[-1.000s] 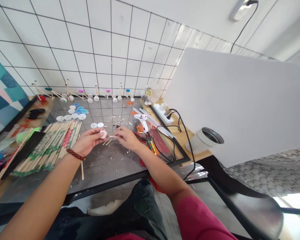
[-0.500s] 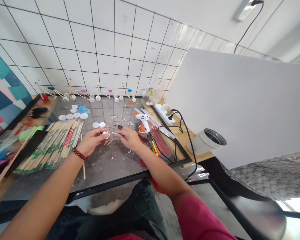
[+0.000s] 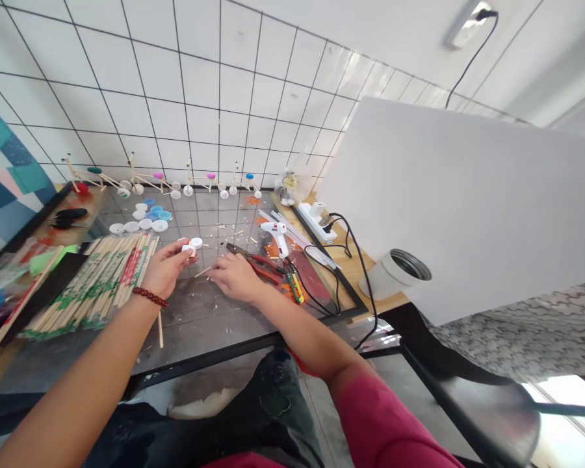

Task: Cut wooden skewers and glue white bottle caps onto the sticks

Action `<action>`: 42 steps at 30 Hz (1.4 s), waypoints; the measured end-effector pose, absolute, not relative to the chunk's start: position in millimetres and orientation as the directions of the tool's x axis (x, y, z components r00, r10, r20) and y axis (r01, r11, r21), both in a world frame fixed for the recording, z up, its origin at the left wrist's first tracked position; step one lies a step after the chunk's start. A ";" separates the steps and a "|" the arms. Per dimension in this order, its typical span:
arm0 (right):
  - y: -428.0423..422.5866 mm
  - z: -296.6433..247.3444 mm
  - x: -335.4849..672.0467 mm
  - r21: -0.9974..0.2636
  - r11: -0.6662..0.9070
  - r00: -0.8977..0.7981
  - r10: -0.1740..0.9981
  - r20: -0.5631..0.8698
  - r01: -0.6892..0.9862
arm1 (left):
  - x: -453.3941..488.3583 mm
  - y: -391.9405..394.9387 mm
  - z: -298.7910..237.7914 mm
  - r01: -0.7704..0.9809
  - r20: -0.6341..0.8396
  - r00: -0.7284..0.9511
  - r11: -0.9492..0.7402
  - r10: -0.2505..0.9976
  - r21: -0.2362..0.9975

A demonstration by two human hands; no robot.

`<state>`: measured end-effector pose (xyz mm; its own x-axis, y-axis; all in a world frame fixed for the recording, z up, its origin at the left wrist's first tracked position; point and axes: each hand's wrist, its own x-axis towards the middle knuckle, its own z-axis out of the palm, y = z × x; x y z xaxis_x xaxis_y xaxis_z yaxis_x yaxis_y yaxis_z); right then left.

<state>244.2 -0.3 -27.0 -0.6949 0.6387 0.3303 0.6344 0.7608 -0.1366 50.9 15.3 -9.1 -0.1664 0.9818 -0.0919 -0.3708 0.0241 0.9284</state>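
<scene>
My left hand (image 3: 168,266), with a beaded bracelet on the wrist, pinches a small white bottle cap (image 3: 188,250) between thumb and fingers. Another white cap shows just behind it. My right hand (image 3: 234,276) rests low over the table, palm down, its fingertips closed at the end of a short wooden stick (image 3: 203,272); part of the grip is hidden. Red-handled pliers (image 3: 266,268) lie just beyond the right hand, partly covered by it. A box cutter (image 3: 295,285) with a green and yellow handle lies to their right.
A glue gun (image 3: 275,235) and a power strip (image 3: 316,221) with cords are at the right. Wrapped chopsticks (image 3: 95,279) cover the left side. White and blue caps (image 3: 160,225) sit behind them. Several small stick-and-cap models (image 3: 199,179) line the wall.
My right hand has come down and left, away from the left hand, to a stick on the table, uncovering more of the pliers. My left hand still holds the cap, now turned and slightly higher.
</scene>
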 end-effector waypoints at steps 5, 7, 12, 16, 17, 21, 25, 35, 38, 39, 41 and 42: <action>13.1 -12.3 286.8 -0.290 0.510 -0.236 0.735 0.635 0.810 | 46.2 16.6 -8.2 -0.419 -0.097 -0.187 0.010 0.978 0.908; 20.7 -6.8 314.6 -0.463 0.318 0.165 0.650 0.742 0.827 | 44.5 17.1 -7.3 -0.420 -0.093 -0.186 0.006 0.978 0.907; 42.3 -17.0 352.2 -0.792 0.075 0.623 0.574 0.531 0.606 | 44.1 18.9 -8.0 -0.407 -0.055 -0.162 -0.016 0.985 0.913; 53.8 -39.7 347.1 -0.778 -0.005 0.475 0.794 0.379 0.629 | 44.7 19.4 -8.7 -0.441 -0.046 -0.190 -0.044 0.981 0.896; 54.7 -43.5 345.2 -0.756 -0.009 0.441 0.817 0.372 0.655 | 44.7 18.9 -8.1 -0.450 -0.044 -0.189 -0.046 0.981 0.892; 54.2 -43.5 340.6 -0.734 -0.028 0.403 0.849 0.340 0.678 | 44.3 16.3 -4.1 -0.467 -0.045 -0.202 -0.056 0.978 0.882; 44.1 -28.9 322.7 -0.765 0.191 0.313 0.832 0.459 0.614 | 44.8 13.8 -3.4 -0.442 -0.074 -0.184 -0.016 0.980 0.897; 5.9 -27.7 274.6 -0.650 0.568 -0.217 0.812 0.541 0.505 | 48.6 12.2 -9.7 -0.390 -0.064 -0.110 0.017 0.992 0.921; 8.0 -30.2 275.8 -0.621 0.575 -0.226 0.803 0.551 0.533 | 48.8 12.2 -10.5 -0.400 -0.070 -0.100 0.024 0.993 0.916; 9.0 -30.9 276.2 -0.610 0.584 -0.224 0.795 0.564 0.536 | 48.7 12.3 -10.9 -0.402 -0.069 -0.095 0.025 0.993 0.915; 10.4 -32.1 277.0 -0.585 0.601 -0.216 0.775 0.594 0.545 | 48.5 12.5 -12.0 -0.403 -0.063 -0.084 0.024 0.994 0.915; 10.9 -32.6 277.3 -0.572 0.604 -0.210 0.767 0.607 0.555 | 48.5 12.6 -12.5 -0.404 -0.060 -0.081 0.023 0.995 0.914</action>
